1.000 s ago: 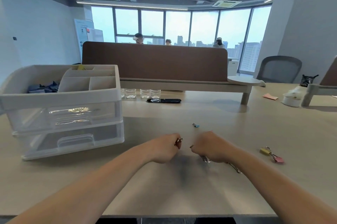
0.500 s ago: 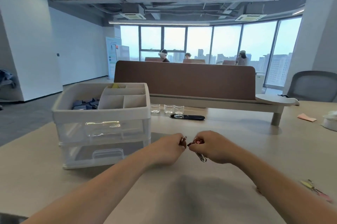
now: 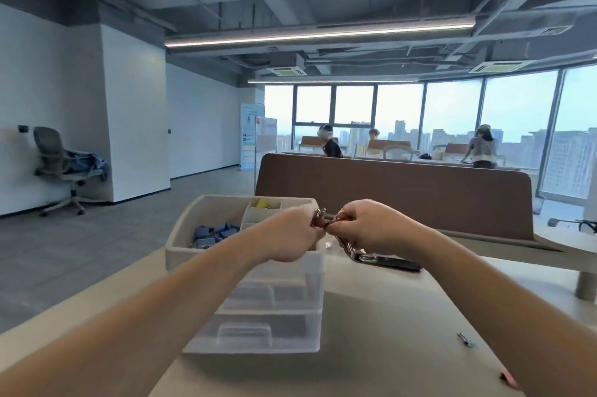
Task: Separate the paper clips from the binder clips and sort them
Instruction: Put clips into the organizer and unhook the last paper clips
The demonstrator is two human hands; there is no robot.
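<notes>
My left hand [image 3: 292,235] and my right hand [image 3: 371,227] are raised together above the right edge of the white drawer organizer [image 3: 258,270]. Both pinch a linked bunch of clips [image 3: 323,220]; a metal chain of clips [image 3: 347,246] hangs below my right hand. The organizer's top tray holds blue binder clips [image 3: 211,235] in its left compartment and a yellow clip [image 3: 262,202] in a back compartment. A small blue binder clip [image 3: 465,340] lies on the table at the right, and a pink clip [image 3: 508,377] peeks out beside my right forearm.
A black phone [image 3: 394,263] lies on the beige table [image 3: 387,332] behind my hands. A brown desk divider [image 3: 403,193] runs across the back. An office chair [image 3: 61,167] stands on the floor at far left. Three people are at distant desks by the windows.
My head has tilted up and left. Both hands rose from the table surface with the linked clips and now sit above the organizer's right edge.
</notes>
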